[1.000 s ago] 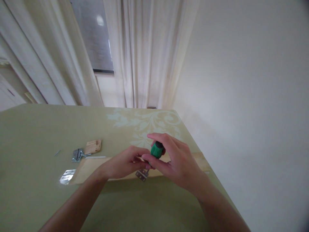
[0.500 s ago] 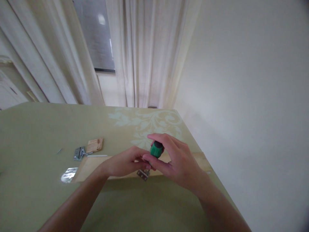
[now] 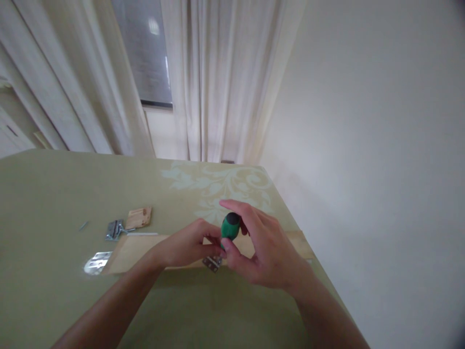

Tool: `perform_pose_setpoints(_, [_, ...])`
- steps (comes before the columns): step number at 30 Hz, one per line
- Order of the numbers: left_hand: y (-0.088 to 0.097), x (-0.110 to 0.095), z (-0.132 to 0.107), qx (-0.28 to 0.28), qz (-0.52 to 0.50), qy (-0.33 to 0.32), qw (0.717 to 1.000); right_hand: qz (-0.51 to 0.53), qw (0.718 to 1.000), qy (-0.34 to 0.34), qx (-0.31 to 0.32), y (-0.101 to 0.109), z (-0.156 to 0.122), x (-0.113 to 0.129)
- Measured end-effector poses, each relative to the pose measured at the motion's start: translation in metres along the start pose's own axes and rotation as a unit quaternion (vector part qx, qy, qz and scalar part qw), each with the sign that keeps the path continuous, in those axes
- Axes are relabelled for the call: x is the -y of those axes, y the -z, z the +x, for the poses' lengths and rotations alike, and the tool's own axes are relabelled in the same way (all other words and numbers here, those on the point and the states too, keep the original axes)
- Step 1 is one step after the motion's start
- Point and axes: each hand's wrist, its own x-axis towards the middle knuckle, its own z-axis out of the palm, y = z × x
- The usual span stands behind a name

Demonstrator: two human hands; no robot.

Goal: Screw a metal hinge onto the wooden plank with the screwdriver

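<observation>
A screwdriver (image 3: 230, 227) with a green handle and black end cap stands over a wooden board (image 3: 136, 248), slightly tilted. My right hand (image 3: 267, 247) grips its handle between thumb and fingers, the index finger lifted off above the cap. Just left of the handle's lower end, my left hand (image 3: 192, 245) is pinched closed; what its fingertips hold is hidden, as is the screwdriver's tip. Below those fingertips a small metal hinge (image 3: 212, 263) with screw holes sticks out over the board's near edge.
On the green table (image 3: 72, 189), left of the board, lie a second hinge with screws (image 3: 115, 230), a small wood block (image 3: 138, 218), a shiny clear packet (image 3: 97, 262) and a lone screw (image 3: 84, 226). A white wall (image 3: 381, 145) borders the right; curtains (image 3: 207, 82) hang behind.
My right hand's fingers have shifted around the screwdriver handle, and the handle now leans differently, showing more green. My left hand stays pinched at the same spot. The view has drifted slightly.
</observation>
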Motion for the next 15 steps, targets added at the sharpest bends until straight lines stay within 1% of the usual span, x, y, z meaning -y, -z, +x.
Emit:
perform_pose_setpoints(2, [-0.0035,0.0001,0.0009,-0.017,-0.002,0.016,1.0,-0.01,1.0,-0.01,-0.011,-0.0004,-0.0003,-0.002])
perform_pose_setpoints(3, [-0.0049,0.0001,0.0012,-0.015,-0.011,0.024,1.0,-0.011,1.0,-0.018,-0.015,-0.0008,-0.0003,-0.0032])
perform_pose_setpoints(6, [-0.006,0.0007,0.0014,0.017,-0.05,0.034,0.998,0.012,0.999,-0.02,-0.03,-0.0018,-0.0004,-0.0059])
perform_pose_setpoints(8, [-0.0048,0.0014,0.0014,0.023,-0.052,0.03,0.998,0.025,0.999,-0.005,-0.038,-0.0021,-0.0002,-0.0063])
perform_pose_setpoints(12, [-0.0038,0.0018,0.0024,-0.014,-0.041,0.045,0.998,0.022,0.999,-0.004,-0.03,-0.0013,0.0004,-0.0052])
perform_pose_setpoints(15, [-0.004,0.0002,0.0025,-0.022,-0.032,0.067,0.997,0.015,0.999,-0.003,-0.038,0.0001,0.0007,-0.0051])
